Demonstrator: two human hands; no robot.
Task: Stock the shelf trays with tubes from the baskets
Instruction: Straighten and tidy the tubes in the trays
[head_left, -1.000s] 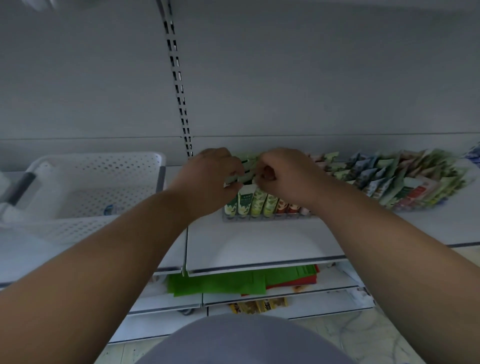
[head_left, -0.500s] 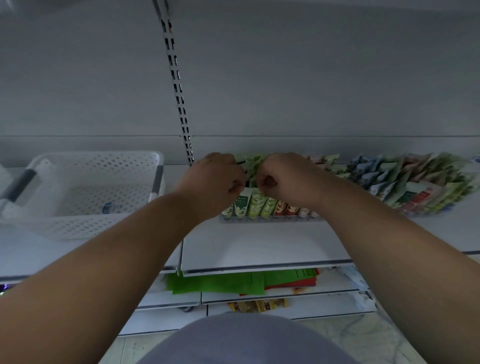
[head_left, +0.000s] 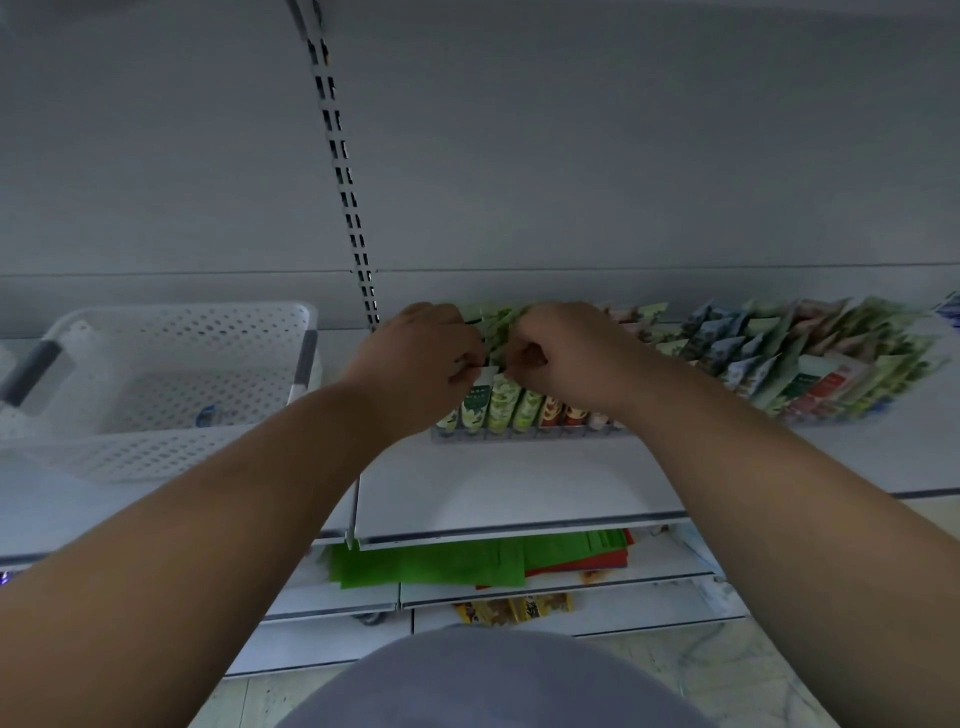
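**White shelf with basket and tube trays**

The white shelf (head_left: 509, 483) carries a white perforated basket (head_left: 156, 384) on its left part. A clear tray (head_left: 530, 430) of upright tubes (head_left: 501, 405) stands near the middle, and a second packed row of tubes (head_left: 810, 364) sits to the right.

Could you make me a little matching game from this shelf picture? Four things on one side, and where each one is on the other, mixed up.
Things:
1. white basket
2. tray of tubes
3. green sheets
4. slotted upright rail

Places:
A. on the lower shelf, under the one being stocked
B. on the back wall, running up from behind the left hand
C. at the left end of the shelf
D. in the middle of the shelf, right under both hands

Pairs: 1-C, 2-D, 3-A, 4-B
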